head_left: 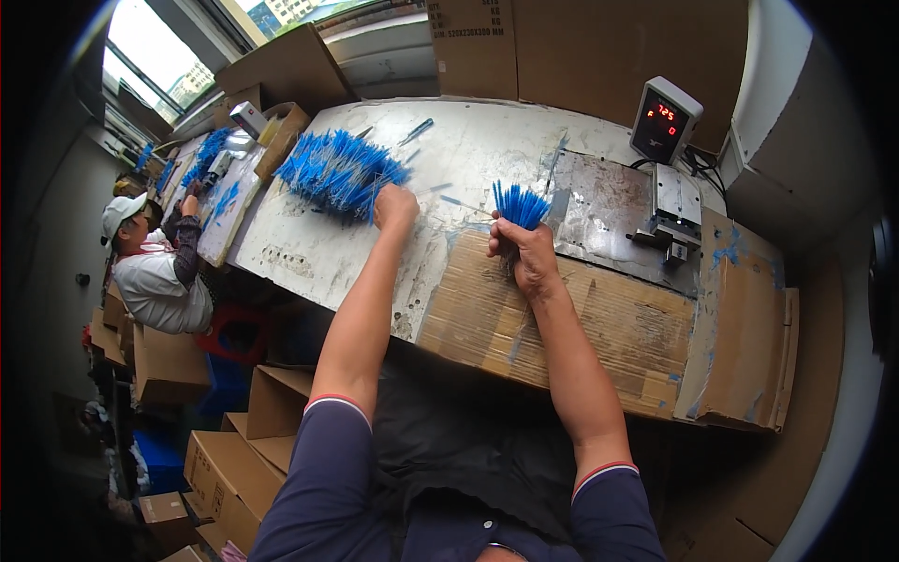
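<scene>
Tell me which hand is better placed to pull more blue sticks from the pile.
Left, probably: the left hand rests at the loose pile of thin blue plastic sticks, while the right hand grips an upright bunch.

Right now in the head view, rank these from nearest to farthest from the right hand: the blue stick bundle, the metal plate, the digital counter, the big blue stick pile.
1. Blue stick bundle: gripped in the right hand.
2. Metal plate: just right of the hand, on the table.
3. Big blue stick pile: to the left, by the left hand.
4. Digital counter: far right, at the table's back edge; close to the pile's distance, so 3 and 4 are hard to separate.
</scene>
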The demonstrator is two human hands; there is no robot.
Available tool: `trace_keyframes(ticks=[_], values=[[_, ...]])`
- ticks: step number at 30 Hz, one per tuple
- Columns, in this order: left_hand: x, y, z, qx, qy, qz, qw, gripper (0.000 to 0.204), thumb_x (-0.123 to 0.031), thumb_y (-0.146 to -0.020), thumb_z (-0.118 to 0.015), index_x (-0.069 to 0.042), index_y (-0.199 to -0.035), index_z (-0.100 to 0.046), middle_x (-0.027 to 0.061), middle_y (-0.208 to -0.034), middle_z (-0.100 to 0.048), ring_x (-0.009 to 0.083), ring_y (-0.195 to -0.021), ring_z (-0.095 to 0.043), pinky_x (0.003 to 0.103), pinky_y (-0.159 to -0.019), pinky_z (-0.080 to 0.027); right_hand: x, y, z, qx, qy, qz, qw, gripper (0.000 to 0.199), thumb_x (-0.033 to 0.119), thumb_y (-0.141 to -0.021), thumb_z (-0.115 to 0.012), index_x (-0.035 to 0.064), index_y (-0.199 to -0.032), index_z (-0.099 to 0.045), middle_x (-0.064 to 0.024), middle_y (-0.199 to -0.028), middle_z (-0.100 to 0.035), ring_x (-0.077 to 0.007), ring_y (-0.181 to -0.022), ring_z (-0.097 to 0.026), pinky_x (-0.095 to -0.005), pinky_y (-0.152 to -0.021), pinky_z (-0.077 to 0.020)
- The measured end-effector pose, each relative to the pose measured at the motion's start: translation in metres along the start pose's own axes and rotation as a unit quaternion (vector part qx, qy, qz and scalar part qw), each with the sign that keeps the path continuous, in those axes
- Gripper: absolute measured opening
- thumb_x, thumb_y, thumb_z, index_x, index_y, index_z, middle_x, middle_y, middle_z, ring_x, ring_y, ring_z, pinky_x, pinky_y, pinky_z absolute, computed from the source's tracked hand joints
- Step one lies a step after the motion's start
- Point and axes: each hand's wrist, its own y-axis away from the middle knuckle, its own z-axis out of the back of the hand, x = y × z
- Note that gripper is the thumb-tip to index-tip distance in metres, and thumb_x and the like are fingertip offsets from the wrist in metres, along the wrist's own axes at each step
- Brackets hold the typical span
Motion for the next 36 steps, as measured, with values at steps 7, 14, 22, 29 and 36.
trace_keyframes(ticks=[7,14,22,29,36], values=[[0.002,0.046,0.011,0.265,0.324,-0.026,0.908,0.015,-0.015,-0.098,-0.06,-0.005,-0.1,-0.07,0.0047,-0.074,-0.071,0.0089,-0.051,-0.056,0.022,-0.048,-0.041,-0.002,-0.003,0.011,-0.019,-0.005,0.015,1.0,0.02,0.009,-0.092,-0.071,-0.0024,-0.108,-0.066,-0.0069,-0.083,-0.068,-0.0157,-0.067,-0.067,-0.0313,-0.061,-0.0574],[-0.009,0.085,0.026,0.338,0.316,-0.118,0.878,0.022,-0.024,-0.1,-0.064,-0.004,-0.105,-0.07,0.0017,-0.078,-0.071,0.0057,-0.06,-0.057,0.022,-0.051,-0.043,-0.005,-0.005,0.007,-0.051,-0.013,0.041,0.998,0.019,0.008,-0.087,-0.076,-0.0023,-0.101,-0.069,-0.009,-0.083,-0.07,-0.0171,-0.065,-0.067,-0.0316,-0.057,-0.0574],[-0.024,0.131,0.017,0.427,0.415,-0.124,0.794,0.024,-0.021,-0.107,-0.054,-0.002,-0.114,-0.067,0.0006,-0.082,-0.068,0.0075,-0.071,-0.061,0.022,-0.066,-0.048,-0.011,-0.012,0.016,-0.052,0.008,0.067,0.996,0.019,0.008,-0.085,-0.078,0.0001,-0.101,-0.07,-0.0055,-0.083,-0.071,-0.0145,-0.067,-0.066,-0.0275,-0.056,-0.0521],[-0.029,0.142,0.008,0.374,0.39,-0.16,0.826,0.024,-0.02,-0.108,-0.051,-0.001,-0.106,-0.067,0.0019,-0.08,-0.067,0.0091,-0.068,-0.061,0.024,-0.065,-0.049,-0.004,-0.004,0.005,-0.03,0.031,0.067,0.997,0.021,0.009,-0.081,-0.082,0.0019,-0.099,-0.072,-0.0052,-0.087,-0.073,-0.014,-0.073,-0.066,-0.0268,-0.058,-0.0503],[-0.042,0.158,0.015,0.178,0.133,-0.35,0.91,0.022,-0.018,-0.102,-0.054,0.0,-0.097,-0.067,0.0095,-0.071,-0.069,0.0191,-0.065,-0.066,0.033,-0.064,-0.052,0.001,0.001,0.004,-0.024,0.037,0.062,0.997,0.02,0.005,-0.08,-0.082,0.0024,-0.098,-0.073,-0.0047,-0.09,-0.073,-0.0142,-0.075,-0.067,-0.0286,-0.062,-0.0519]])
